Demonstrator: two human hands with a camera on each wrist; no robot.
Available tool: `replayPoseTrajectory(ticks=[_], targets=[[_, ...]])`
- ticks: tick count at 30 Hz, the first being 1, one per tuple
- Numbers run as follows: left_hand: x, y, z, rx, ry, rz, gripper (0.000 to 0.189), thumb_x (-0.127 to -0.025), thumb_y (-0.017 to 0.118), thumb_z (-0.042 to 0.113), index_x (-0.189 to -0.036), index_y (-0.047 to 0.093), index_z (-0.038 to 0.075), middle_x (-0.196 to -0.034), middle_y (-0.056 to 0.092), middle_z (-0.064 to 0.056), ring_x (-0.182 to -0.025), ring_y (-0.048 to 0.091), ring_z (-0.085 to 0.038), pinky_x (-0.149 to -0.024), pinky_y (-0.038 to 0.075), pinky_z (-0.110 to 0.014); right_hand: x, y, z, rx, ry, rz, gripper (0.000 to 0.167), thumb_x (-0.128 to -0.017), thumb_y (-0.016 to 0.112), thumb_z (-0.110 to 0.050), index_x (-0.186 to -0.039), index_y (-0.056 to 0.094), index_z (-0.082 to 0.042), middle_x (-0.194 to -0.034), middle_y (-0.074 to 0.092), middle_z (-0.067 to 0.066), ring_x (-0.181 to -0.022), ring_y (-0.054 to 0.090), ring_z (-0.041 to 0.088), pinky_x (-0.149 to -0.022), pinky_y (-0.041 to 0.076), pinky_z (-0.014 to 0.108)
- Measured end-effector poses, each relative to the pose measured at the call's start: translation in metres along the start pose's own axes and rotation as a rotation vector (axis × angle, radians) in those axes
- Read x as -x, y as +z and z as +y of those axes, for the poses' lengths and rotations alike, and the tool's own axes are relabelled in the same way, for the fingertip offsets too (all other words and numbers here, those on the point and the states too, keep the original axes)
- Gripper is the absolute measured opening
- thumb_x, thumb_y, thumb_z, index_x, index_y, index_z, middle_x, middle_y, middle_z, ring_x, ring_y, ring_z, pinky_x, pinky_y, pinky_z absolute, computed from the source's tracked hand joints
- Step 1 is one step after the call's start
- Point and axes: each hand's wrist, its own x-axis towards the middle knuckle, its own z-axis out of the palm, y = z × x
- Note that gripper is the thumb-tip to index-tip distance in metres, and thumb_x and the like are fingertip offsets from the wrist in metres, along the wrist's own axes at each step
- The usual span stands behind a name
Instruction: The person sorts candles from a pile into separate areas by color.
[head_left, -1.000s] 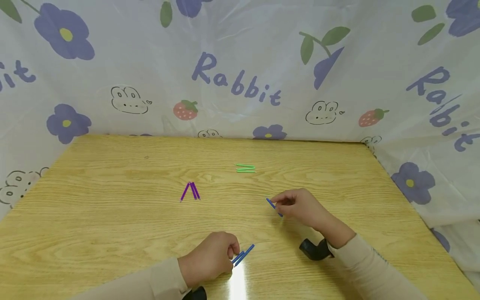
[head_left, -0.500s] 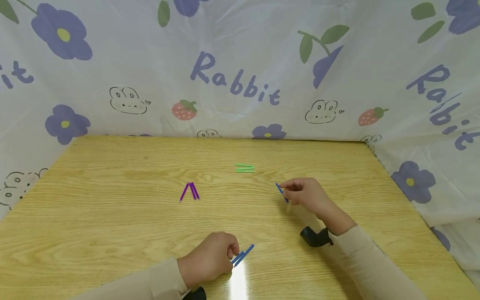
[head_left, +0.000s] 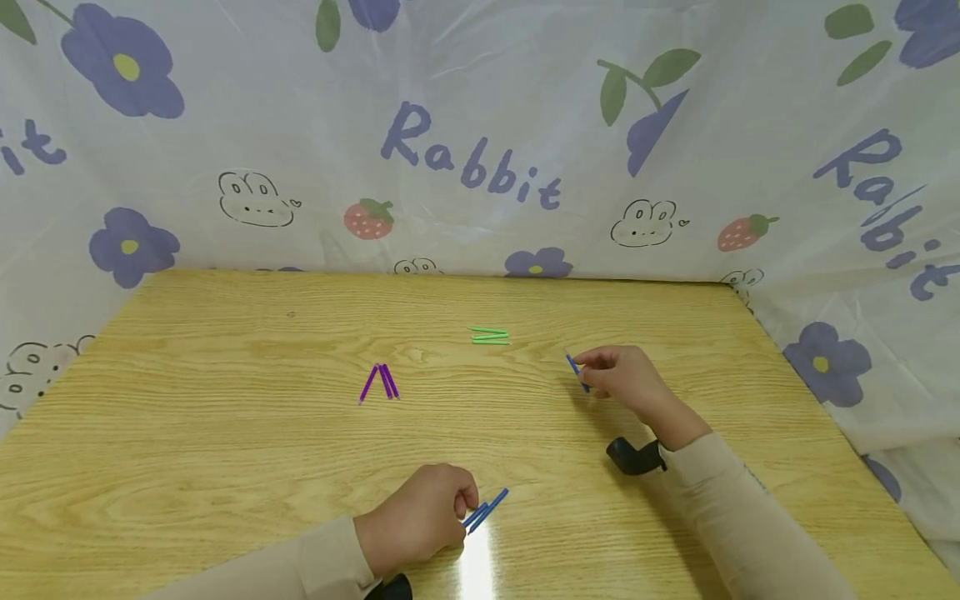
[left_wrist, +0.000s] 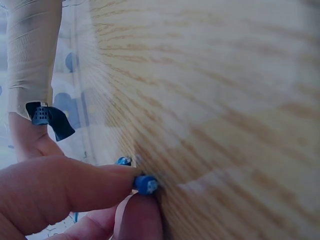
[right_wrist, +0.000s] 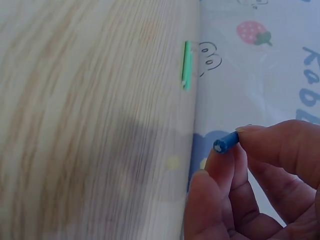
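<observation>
In the head view my right hand (head_left: 626, 379) pinches a thin blue stick (head_left: 573, 364) between thumb and fingers, at the right of the table. Up close in the right wrist view, the blue stick (right_wrist: 226, 143) has a blunt end with a paler core. At the front of the table my left hand (head_left: 420, 512) has thumb and finger about the end of another blue stick (left_wrist: 146, 185). A further blue stick (head_left: 491, 509) lies alongside it; the fingers partly cover the pair.
Several thin purple sticks (head_left: 368, 385) lie fanned left of centre on the wooden table (head_left: 225, 450). Green sticks (head_left: 491, 336) form a zigzag farther back. Behind hangs a printed curtain (head_left: 480, 100). A black wrist mount (head_left: 632, 457) sits under the right forearm.
My right hand has moved away from me and slightly right, carrying its blue stick. The left hand and the purple and green sticks stay where they were.
</observation>
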Motion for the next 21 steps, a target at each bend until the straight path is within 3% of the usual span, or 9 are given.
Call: replayPoseTrajectory(ticks=[21], targets=[[0.000, 0.001, -0.002, -0.024, 0.019, 0.014, 0.028, -0.065, 0.063, -0.021, -0.078, 0.058, 0.003, -0.072, 0.049, -0.002, -0.068, 0.045, -0.017, -0.058, 0.039, -0.026, -0.019, -0.009, 0.012, 0.064, 0.073, 0.014, 0.033, -0.095, 0.055, -0.006, -0.125, 0.059, 0.006, -0.110, 0.060, 0.017, -0.071, 0.058, 0.012, -0.065, 0.050, 0.027]])
